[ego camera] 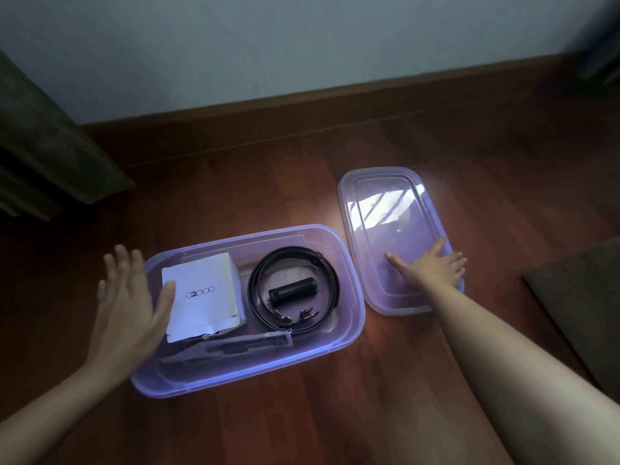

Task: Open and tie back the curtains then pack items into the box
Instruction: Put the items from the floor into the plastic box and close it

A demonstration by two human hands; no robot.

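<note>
Packing stage, judged late: whether the curtains are tied back cannot be told, since only a dark, matte fold of fabric [50, 146] shows at far left.

The left hand [129, 307] is spread, fingers straight and parted, holding nothing. It sits at the left end of the box [248, 374], and contact with the rim cannot be confirmed.

The box is a shallow rounded rectangle of translucent violet plastic. It rests on the glossy red-brown plank floor [302, 424] and already holds four items:
- At its left lies a flat white pouch [201, 293], smooth and printed with a small logo.
- Along the near wall lies a clear, crinkled plastic sleeve [241, 344]; its contents are indistinct.
- At the right, a black belt [289, 252] is coiled into a ring, its metal buckle toward the near side.
- Inside the coil lies a short black cylinder [292, 289], matte and rigid.

The lid [385, 203], of the same translucent plastic with a raised inner border, lies flat on the floor just right of the box, catching window glare.

The right hand [432, 266] presses flat on the lid's near end, fingers extended and splayed, gripping nothing.

The remaining work appears to be lifting the lid and seating it on the box.

A dark mat [580, 303] lies at the right edge.
</note>
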